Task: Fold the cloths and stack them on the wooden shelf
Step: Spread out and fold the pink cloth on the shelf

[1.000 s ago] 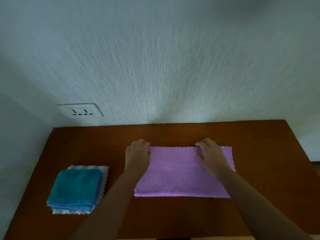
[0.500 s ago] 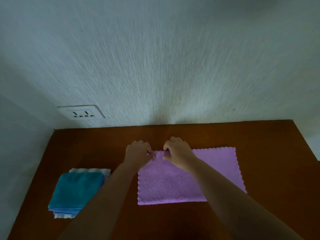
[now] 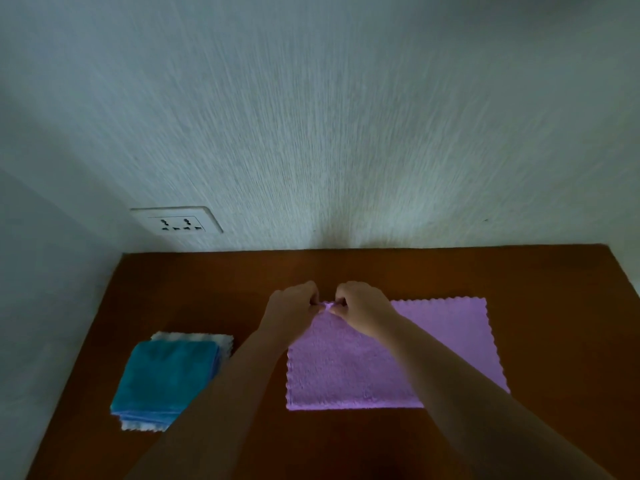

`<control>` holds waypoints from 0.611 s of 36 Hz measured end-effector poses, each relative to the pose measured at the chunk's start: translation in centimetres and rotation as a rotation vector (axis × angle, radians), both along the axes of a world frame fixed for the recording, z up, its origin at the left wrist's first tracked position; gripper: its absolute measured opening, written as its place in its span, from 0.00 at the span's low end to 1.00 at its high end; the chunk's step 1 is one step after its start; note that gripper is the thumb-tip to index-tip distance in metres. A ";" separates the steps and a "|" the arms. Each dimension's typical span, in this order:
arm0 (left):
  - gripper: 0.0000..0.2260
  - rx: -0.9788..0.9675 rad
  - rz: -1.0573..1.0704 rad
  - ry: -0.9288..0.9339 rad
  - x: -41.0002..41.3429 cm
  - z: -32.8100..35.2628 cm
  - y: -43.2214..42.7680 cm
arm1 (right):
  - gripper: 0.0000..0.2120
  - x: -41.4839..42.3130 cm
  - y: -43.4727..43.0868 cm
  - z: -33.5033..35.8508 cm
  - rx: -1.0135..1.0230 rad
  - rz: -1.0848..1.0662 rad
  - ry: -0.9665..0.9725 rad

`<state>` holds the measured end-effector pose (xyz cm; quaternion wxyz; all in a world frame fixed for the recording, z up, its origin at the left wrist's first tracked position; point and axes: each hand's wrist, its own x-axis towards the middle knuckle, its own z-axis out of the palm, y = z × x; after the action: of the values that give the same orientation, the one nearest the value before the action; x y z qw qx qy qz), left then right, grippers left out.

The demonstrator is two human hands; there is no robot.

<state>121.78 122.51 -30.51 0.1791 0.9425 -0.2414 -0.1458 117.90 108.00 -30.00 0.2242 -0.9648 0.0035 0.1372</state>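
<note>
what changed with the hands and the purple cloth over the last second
The right hand slid left along the far edge of the purple cloth to meet the left hand; both now pinch the far left corner, where before they lay flat and apart. The folded blue stack stayed put.

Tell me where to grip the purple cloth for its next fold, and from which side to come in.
Grip the purple cloth at a corner of its short left edge, probably. It lies flat as a wide rectangle on the wooden shelf, so the left half would fold rightward over the other. The left hand and right hand pinch its far-left corner, coming from above. The folded stack lies apart, leftward.
</note>
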 end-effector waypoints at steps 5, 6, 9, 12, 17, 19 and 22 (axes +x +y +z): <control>0.07 0.051 -0.006 -0.043 0.1 0.1 0.0 | 0.10 0.0 0.0 0.0 -0.019 -0.020 -0.002; 0.08 0.064 -0.001 -0.056 0.2 0.0 -0.1 | 0.10 0.1 0.0 0.0 -0.029 -0.018 -0.006; 0.10 0.087 0.013 -0.096 0.1 -0.2 -0.2 | 0.10 0.1 0.1 0.0 -0.079 0.006 -0.014; 0.10 0.082 0.055 -0.087 0.0 -0.2 -0.2 | 0.09 0.1 0.3 -0.1 -0.104 0.010 -0.021; 0.14 -0.054 0.200 0.114 0.2 -0.1 0.6 | 0.09 0.2 0.2 0.1 -0.067 -0.017 0.006; 0.14 -0.128 0.226 0.163 0.2 0.0 1.0 | 0.08 0.3 0.0 0.2 -0.037 -0.038 -0.005; 0.11 -0.196 0.217 0.162 0.0 0.0 1.5 | 0.08 0.2 -0.2 0.1 0.001 -0.057 -0.049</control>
<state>121.82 123.98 -30.51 0.3040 0.9262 -0.1360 -0.1770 118.12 107.77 -29.88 0.2284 -0.9673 0.0253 0.1073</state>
